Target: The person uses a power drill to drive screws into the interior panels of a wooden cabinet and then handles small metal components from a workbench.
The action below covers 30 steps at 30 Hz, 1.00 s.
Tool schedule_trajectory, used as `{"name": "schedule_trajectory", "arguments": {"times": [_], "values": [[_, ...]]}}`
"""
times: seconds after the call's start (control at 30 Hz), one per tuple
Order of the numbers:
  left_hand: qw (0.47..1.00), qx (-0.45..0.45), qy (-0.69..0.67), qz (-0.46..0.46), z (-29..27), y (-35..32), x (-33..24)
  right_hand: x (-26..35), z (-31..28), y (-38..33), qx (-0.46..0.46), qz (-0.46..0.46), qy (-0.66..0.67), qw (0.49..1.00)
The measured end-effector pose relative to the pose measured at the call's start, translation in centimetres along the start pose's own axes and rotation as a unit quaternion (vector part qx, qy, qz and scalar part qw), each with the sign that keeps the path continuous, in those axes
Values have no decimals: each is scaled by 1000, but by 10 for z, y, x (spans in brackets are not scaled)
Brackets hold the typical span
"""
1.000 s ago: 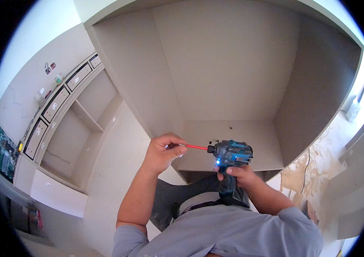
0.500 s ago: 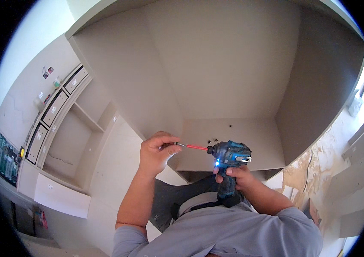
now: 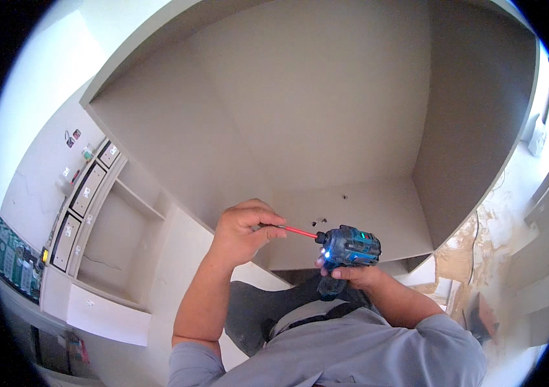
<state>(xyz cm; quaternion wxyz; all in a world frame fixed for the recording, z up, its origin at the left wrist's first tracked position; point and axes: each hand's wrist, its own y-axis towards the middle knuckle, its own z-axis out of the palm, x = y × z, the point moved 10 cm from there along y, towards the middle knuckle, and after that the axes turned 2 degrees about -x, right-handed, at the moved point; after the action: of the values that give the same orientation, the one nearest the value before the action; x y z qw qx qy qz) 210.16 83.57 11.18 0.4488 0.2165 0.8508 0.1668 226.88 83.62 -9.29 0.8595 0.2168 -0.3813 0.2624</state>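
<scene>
A blue-and-black cordless power driver [image 3: 355, 248] with a slim red bit [image 3: 301, 231] lay sideways between two bare hands.
The left hand [image 3: 242, 233] pinched the bit's far end between thumb and fingers; anything else there was too small to tell. The right hand [image 3: 352, 275] wrapped around the driver, in front of the grey short-sleeved shirt [image 3: 352, 342], near an open beige panel cabinet [image 3: 326, 97].

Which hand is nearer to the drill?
Right: the right hand grips the drill by its handle. The left hand is off to its left, at the far end of the red bit.
</scene>
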Motion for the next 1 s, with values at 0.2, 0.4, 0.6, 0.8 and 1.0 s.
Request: {"name": "schedule_trajectory", "arguments": {"times": [0.2, 0.4, 0.6, 0.8, 1.0], "values": [[999, 14, 40, 9, 9, 21, -24, 10, 1, 10, 45, -23, 100, 994], [999, 20, 20, 18, 14, 33, -27, 18, 1, 14, 49, -25, 118, 992], [998, 39, 42, 5, 18, 48, -35, 17, -1, 19, 55, -25, 141, 988], [997, 52, 51, -15, 23, 56, -45, 19, 4, 21, 48, -35, 162, 985], [1000, 13, -8, 13, 20, 55, -47, 25, 14, 30, 52, -65, 184, 979]]}}
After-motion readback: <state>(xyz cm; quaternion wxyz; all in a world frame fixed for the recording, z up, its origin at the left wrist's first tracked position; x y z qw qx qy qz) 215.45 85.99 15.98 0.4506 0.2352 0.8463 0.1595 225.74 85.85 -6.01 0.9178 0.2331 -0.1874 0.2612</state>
